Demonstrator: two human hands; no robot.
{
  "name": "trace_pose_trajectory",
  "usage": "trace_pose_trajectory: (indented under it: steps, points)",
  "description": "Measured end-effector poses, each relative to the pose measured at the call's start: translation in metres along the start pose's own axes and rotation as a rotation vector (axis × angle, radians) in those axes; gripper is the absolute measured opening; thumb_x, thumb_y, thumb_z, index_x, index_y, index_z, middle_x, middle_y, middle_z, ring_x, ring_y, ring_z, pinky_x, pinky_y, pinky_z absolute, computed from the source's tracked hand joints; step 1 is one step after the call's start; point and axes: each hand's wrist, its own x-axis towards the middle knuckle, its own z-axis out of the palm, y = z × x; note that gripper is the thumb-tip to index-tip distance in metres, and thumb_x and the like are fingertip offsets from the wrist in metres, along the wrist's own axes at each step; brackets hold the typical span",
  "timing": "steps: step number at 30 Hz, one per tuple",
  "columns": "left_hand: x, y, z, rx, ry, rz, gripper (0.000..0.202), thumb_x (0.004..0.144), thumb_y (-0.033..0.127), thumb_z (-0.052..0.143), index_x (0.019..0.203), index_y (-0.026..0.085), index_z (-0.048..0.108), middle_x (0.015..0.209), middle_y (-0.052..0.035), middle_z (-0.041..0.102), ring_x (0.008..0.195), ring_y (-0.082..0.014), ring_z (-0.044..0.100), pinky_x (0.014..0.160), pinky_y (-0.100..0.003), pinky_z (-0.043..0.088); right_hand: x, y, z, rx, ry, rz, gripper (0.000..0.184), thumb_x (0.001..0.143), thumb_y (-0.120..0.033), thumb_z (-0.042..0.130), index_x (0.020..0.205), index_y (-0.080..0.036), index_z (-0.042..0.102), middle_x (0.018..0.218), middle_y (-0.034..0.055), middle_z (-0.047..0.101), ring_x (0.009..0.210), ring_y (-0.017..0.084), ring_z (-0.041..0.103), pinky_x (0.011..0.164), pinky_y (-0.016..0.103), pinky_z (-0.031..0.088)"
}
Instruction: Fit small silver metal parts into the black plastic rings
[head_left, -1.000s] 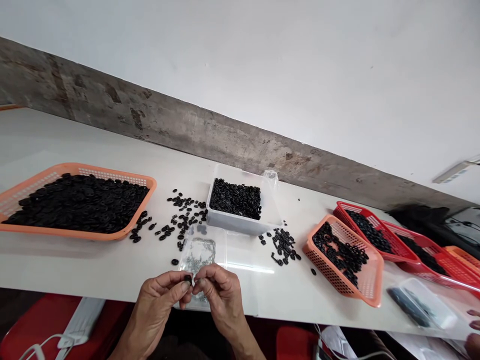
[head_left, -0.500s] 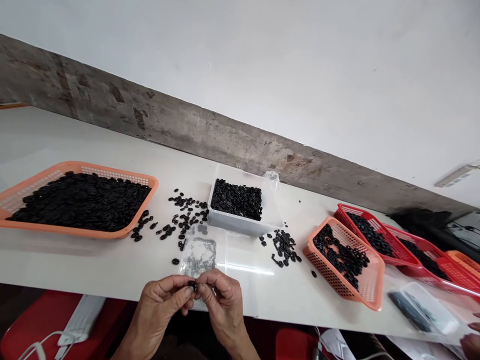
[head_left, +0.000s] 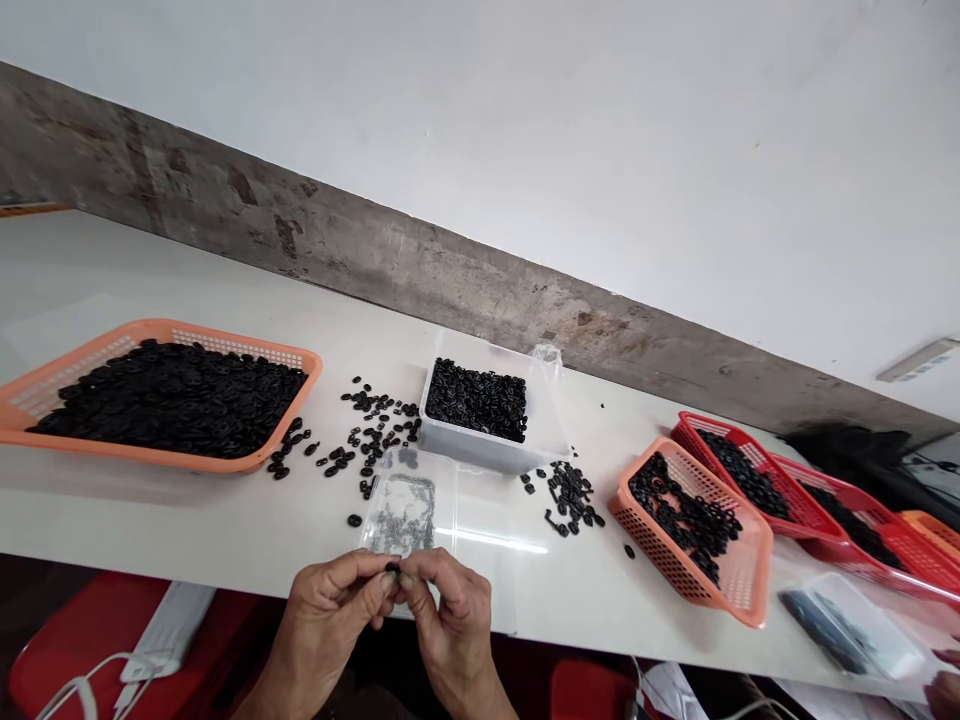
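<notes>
Both hands meet at the front edge of the table. My left hand (head_left: 330,605) pinches a small black part (head_left: 391,567) between thumb and fingertips. From the other side, my right hand (head_left: 450,610) grips the same part with its thumb and forefinger; its exact shape is mostly covered by the fingers. Just beyond the fingertips lies a clear plastic box (head_left: 442,470) with small silvery pieces (head_left: 405,510) in it. Behind that stands a translucent white bin (head_left: 491,453) holding many black oval parts (head_left: 476,397).
A large orange basket (head_left: 225,463) of black parts stands left. Loose black parts (head_left: 375,430) and another pile (head_left: 571,495) lie on the table. Rightward are a smaller orange basket (head_left: 750,570), red baskets (head_left: 684,428) and a clear container (head_left: 874,630). Another person's hand (head_left: 943,685) shows far right.
My hands have shifted slightly right in view, still together on the small black part. The part is turned a little and more covered. The whole view has moved slightly.
</notes>
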Motion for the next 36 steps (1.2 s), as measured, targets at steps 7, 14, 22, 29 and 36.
trace_pose_trajectory:
  steps: [7, 14, 22, 29, 36]
  points:
    - [0.004, -0.002, -0.001, -0.08, -0.002, -0.07, 0.017, 0.053, 0.031, 0.082, 0.066, 0.02, 0.08, 0.045, -0.0026, 0.065, 0.041, -0.0146, 0.053, 0.042, -0.024, 0.046, -0.005, 0.007, -0.002, 0.191, -0.017, 0.105, 0.023, 0.09, -0.022, 0.056, 0.113, -0.025, 0.059, 0.083, 0.0044, 0.068, 0.071, 0.019, 0.068, 0.065, 0.028, 0.055]
    - [0.001, -0.013, -0.009, -0.079, -0.041, -0.073, 0.016, 0.059, 0.033, 0.081, 0.07, 0.022, 0.08, 0.046, -0.0012, 0.066, 0.041, -0.0128, 0.054, 0.046, -0.023, 0.046, -0.003, -0.001, -0.004, 0.153, -0.025, 0.09, 0.012, 0.09, -0.016, 0.055, 0.094, -0.024, 0.062, 0.071, 0.0005, 0.066, 0.062, 0.015, 0.065, 0.06, 0.023, 0.052]
    - [-0.001, -0.015, -0.011, -0.059, -0.085, -0.053, 0.018, 0.064, 0.036, 0.078, 0.076, 0.022, 0.081, 0.048, -0.0015, 0.066, 0.043, -0.0131, 0.054, 0.046, -0.023, 0.046, -0.004, -0.006, -0.002, -0.075, -0.009, -0.016, 0.013, 0.089, -0.013, 0.05, 0.09, -0.023, 0.058, 0.067, 0.001, 0.062, 0.057, 0.015, 0.059, 0.055, 0.024, 0.047]
    - [-0.001, -0.011, -0.01, -0.005, -0.148, -0.005, 0.018, 0.069, 0.036, 0.075, 0.075, 0.02, 0.08, 0.049, -0.0018, 0.065, 0.043, -0.0123, 0.052, 0.044, -0.022, 0.044, -0.009, 0.001, 0.0, -0.194, -0.025, -0.134, 0.015, 0.09, -0.009, 0.045, 0.091, -0.022, 0.053, 0.068, 0.001, 0.06, 0.055, 0.014, 0.056, 0.054, 0.023, 0.043]
    - [0.005, -0.017, -0.016, -0.019, -0.194, 0.0, 0.02, 0.072, 0.037, 0.072, 0.073, 0.019, 0.08, 0.05, -0.001, 0.065, 0.043, -0.0098, 0.052, 0.044, -0.018, 0.043, -0.011, 0.017, 0.009, -0.197, -0.06, -0.147, 0.014, 0.093, -0.01, 0.042, 0.092, -0.02, 0.052, 0.068, 0.0009, 0.056, 0.056, 0.013, 0.052, 0.054, 0.023, 0.042]
